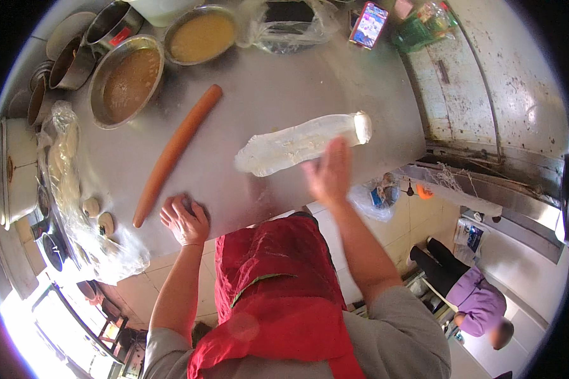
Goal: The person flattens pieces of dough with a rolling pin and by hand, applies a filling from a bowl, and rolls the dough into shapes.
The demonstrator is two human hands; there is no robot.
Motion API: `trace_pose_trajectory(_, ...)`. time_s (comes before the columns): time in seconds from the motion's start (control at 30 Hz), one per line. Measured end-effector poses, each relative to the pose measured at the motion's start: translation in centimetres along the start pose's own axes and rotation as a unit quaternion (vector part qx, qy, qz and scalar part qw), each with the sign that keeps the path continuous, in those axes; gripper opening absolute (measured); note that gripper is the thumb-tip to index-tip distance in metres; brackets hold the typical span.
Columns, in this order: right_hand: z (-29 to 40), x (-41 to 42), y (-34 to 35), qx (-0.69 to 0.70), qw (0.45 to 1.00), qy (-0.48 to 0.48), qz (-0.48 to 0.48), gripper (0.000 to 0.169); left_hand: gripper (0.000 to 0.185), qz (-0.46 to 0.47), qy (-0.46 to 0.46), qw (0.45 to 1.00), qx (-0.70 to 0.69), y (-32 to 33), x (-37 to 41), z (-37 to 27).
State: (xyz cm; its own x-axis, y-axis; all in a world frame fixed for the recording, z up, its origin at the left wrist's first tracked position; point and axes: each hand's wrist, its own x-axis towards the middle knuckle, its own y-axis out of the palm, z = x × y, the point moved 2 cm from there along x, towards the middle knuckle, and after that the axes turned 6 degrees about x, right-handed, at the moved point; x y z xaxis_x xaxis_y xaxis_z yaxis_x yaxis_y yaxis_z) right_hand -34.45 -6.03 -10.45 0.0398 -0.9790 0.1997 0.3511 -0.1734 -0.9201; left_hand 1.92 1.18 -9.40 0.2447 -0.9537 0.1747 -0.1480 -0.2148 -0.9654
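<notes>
A long strip of thinly flattened dough [298, 144] lies on the metal worktop [265, 85], its right end rolled into a thick white coil. My right hand [331, 173], blurred, is over the strip's lower edge near the coil, fingers extended; I see nothing held in it. My left hand [186, 220] rests on the worktop's near edge with its fingers curled, and whether anything is under the palm is hidden. Just beyond its fingers lies a wooden rolling pin [178, 154], slanting up to the right, untouched.
Metal bowls of brown liquid [132, 83] and a yellowish mixture [203, 37] stand back left. Plastic-covered dough [66, 156] and small filled dough pieces [105, 224] line the left side. A phone [370, 26] and green plastic container [419, 31] are back right. Another person [476, 296] is at lower right.
</notes>
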Motion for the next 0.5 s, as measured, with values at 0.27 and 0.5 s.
trace_pose_trajectory(0.27,3.2,2.6,0.7,0.139,0.976,-0.020,0.165,0.088,0.038,-0.007,-0.005,1.000,0.016,0.5,-0.4,0.8)
trace_pose_trajectory(0.5,12.3,1.4,2.6,0.208,0.940,-0.182,0.200,0.095,0.040,-0.008,0.011,1.000,0.017,0.3,0.0,0.2)
